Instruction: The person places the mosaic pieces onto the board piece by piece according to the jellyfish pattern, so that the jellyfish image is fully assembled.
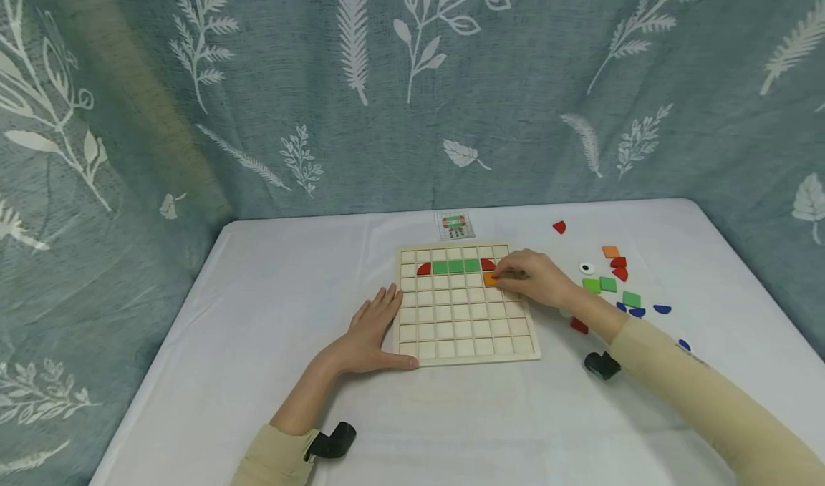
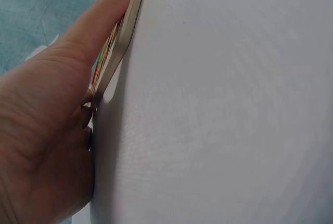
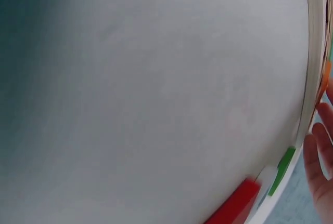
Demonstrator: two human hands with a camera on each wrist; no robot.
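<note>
Beige sleeves (image 1: pixel 715 404) are seen nearest; the grid board (image 1: pixel 477 362) is touched at left by the spread left hand (image 1: pixel 370 337), an orange tile (image 1: pixel 489 279) pinched far right by the right hand (image 1: pixel 536 278)

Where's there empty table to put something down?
The white tablecloth is bare left of the wooden board and left hand, out to its left edge. Another bare patch lies on the board's near side, between the sleeves. It's crowded right of the board, where colored pieces lie scattered.
</note>
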